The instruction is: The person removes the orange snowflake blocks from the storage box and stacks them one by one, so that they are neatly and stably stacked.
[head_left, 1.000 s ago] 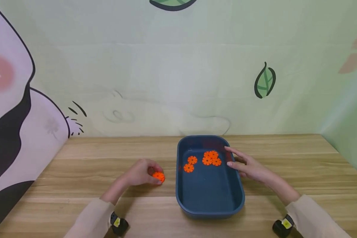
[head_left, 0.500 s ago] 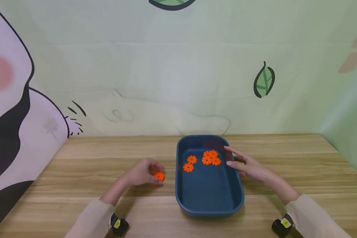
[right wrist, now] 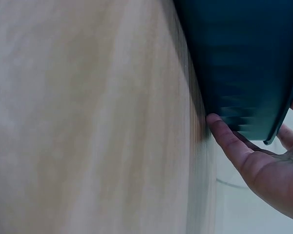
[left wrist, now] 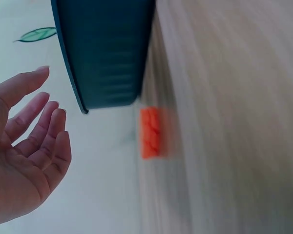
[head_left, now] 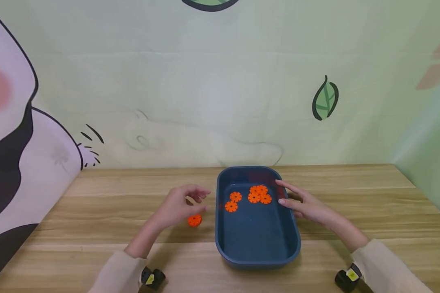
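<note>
Orange and notched round its edge, a short round stack [head_left: 194, 221] stands on the wood-grain tabletop [head_left: 113, 203], left of and apart from the dark blue rectangular bin [head_left: 260, 261]. Both hands are well apart: the left hand [head_left: 179, 205] is spread near the stack, gripping nothing; the right hand [head_left: 309, 206] straddles the bin's right wall, thumb and index finger over the rim, another finger against the outside. Inside, flat orange toothed discs [head_left: 231, 206] lie in a pair and a cluster of four. For sound handling, set thumb and fingertips on opposite edges of the stack; squeeze evenly, as lopsided pressure could shear its layers. Apply light right-hand pressure, lest the bin slide.
</note>
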Available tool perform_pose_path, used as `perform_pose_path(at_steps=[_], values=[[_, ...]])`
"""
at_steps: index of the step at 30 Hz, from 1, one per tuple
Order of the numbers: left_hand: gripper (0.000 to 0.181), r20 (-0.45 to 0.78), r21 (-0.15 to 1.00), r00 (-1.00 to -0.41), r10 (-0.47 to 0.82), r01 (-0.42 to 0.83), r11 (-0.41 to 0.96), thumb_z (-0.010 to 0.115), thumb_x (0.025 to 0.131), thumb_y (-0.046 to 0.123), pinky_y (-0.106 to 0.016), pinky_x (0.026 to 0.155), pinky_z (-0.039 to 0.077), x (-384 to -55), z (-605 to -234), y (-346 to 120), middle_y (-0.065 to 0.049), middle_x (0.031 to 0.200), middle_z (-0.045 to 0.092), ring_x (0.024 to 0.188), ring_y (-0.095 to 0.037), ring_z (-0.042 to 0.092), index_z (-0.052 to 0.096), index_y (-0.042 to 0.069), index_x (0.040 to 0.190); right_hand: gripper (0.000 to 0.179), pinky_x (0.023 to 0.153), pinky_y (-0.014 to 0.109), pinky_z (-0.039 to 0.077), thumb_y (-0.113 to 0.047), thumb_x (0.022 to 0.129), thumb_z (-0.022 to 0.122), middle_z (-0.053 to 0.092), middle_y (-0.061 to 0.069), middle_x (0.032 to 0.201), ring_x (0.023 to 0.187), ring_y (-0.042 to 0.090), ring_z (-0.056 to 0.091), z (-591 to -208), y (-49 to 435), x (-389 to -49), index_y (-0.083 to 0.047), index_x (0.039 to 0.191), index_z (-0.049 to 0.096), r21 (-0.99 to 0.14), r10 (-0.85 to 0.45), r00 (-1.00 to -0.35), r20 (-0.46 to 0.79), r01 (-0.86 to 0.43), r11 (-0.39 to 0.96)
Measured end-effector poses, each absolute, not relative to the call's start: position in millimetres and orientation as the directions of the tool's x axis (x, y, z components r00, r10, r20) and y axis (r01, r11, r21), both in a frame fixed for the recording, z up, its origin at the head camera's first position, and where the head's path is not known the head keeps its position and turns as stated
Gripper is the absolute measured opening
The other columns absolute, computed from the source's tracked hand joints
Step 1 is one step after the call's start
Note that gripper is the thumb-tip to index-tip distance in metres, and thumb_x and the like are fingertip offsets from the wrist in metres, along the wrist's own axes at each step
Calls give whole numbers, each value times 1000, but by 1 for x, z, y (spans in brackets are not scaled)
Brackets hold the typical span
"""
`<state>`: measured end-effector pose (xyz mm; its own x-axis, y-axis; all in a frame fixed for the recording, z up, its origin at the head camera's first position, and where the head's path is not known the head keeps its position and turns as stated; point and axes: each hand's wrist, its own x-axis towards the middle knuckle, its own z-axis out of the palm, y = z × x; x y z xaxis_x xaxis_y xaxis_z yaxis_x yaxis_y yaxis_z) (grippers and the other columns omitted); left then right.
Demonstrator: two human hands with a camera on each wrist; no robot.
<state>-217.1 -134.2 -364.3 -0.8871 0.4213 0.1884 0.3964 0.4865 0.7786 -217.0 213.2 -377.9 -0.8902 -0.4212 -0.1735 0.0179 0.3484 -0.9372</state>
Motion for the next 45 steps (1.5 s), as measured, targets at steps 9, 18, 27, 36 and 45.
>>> perform_pose_path(at_steps=[9,18,27,36,45], values=[[34,248,804,-874,419,427,415,72,76,10,-26,71,52,-217,-353,-110,-12,99,65,82,-17,58,64,4,108,66,90,48,44,-31,92,54,8,33,145,127,48,26,-379,213,-218,-17,146,19,-933,-408,-894,-186,30,360],[34,242,801,-854,461,444,402,72,77,10,-27,75,51,-220,-350,-88,-8,101,64,87,-20,59,64,5,109,66,89,48,44,-30,91,55,11,32,144,126,47,29,-382,214,-219,-18,146,20,-932,-405,-897,-175,19,361],[38,221,775,-828,515,470,422,73,77,12,-30,77,51,-227,-354,-66,-10,108,64,94,-27,60,62,5,112,67,89,49,44,-31,91,54,10,34,144,126,49,26,-381,214,-219,-16,146,19,-933,-417,-893,-169,8,361],[41,194,718,-795,574,514,470,72,77,11,-31,79,51,-241,-356,-42,-13,113,62,95,-25,61,60,3,115,66,90,51,43,-31,91,54,11,33,144,126,48,27,-381,214,-219,-17,146,20,-935,-412,-894,-173,18,354],[46,115,650,-783,611,524,550,72,77,12,-32,83,49,-252,-362,-28,-13,119,59,100,-25,60,57,3,119,66,92,52,41,-31,92,54,10,32,144,127,48,26,-380,214,-219,-17,146,19,-935,-418,-891,-176,19,353]])
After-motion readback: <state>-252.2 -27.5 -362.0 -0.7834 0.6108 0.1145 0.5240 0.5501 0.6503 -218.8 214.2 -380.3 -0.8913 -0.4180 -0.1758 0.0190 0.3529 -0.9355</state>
